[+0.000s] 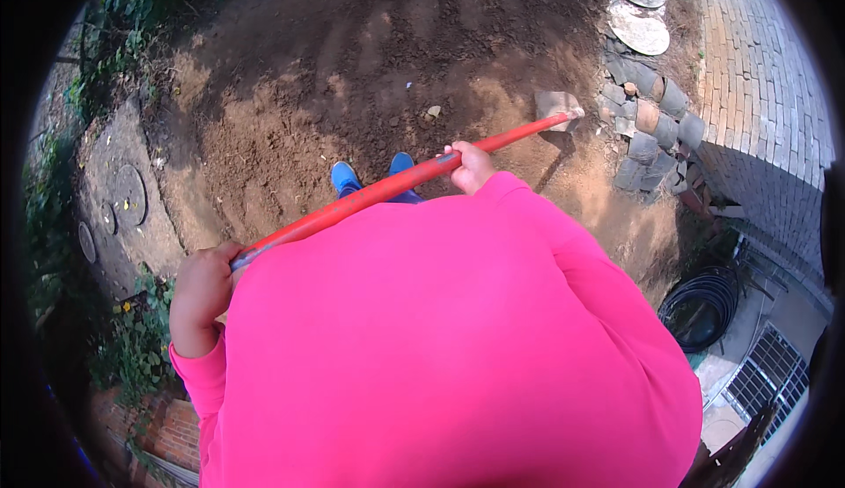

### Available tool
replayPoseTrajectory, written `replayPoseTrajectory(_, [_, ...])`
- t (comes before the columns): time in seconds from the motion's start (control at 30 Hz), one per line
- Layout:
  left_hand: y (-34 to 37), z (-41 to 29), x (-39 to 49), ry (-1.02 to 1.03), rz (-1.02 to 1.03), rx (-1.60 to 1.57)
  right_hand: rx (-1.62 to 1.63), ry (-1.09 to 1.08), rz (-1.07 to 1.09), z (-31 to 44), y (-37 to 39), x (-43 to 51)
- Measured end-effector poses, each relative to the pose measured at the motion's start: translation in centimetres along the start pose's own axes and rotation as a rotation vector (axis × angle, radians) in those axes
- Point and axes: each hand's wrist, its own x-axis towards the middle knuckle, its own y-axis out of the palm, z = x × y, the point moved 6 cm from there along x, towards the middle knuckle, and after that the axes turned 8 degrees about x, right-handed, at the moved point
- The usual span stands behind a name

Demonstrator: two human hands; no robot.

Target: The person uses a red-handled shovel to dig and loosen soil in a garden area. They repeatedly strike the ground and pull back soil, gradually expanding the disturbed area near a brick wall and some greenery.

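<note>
A hoe with a long red handle slants across in front of my body, from lower left to upper right. My left hand grips the handle's lower left end, where the paint gives way to a greyish tip. Farther along, my right hand is closed around the handle near a worn patch. The broad, soil-coloured metal blade is at the far right end, over or on the brown soil; whether it touches the ground I cannot tell. Both blue shoes stand on the soil beyond the handle.
Stacked roof tiles and round slabs lie at the right beside a brick wall. A coiled black hose and a metal grate are at lower right. A concrete slab with round covers and leafy plants border the left.
</note>
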Motion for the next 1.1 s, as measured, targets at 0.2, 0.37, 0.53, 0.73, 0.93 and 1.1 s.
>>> replayPoseTrajectory(0.2, [-6.7, 0.6, -4.5, -0.087, -0.043, 0.023, -0.068, 0.26, 0.053, -6.3, 3.0, -0.2])
replayPoseTrajectory(0.37, [-7.3, 2.0, -6.1, -0.055, -0.142, -0.033, -0.134, 0.333, 0.102, -7.7, 3.3, -0.5])
replayPoseTrajectory(0.53, [-3.5, 3.8, -4.0, -0.086, -0.043, -0.153, -0.228, 0.207, -0.011, -4.7, 2.5, -1.6])
replayPoseTrajectory(0.73, [-1.8, 2.6, -2.4, 0.0, -0.068, -0.116, -0.298, 0.135, -0.107, -3.2, 2.3, -1.4])
replayPoseTrajectory(0.93, [-7.7, 4.0, -6.6, -0.102, -0.115, 0.004, -0.168, 0.51, 0.101, -10.4, 4.1, -0.6])
replayPoseTrajectory(1.1, [-7.2, 6.0, -5.8, -0.104, -0.078, -0.079, -0.162, 0.514, 0.127, -10.2, 4.2, -0.6])
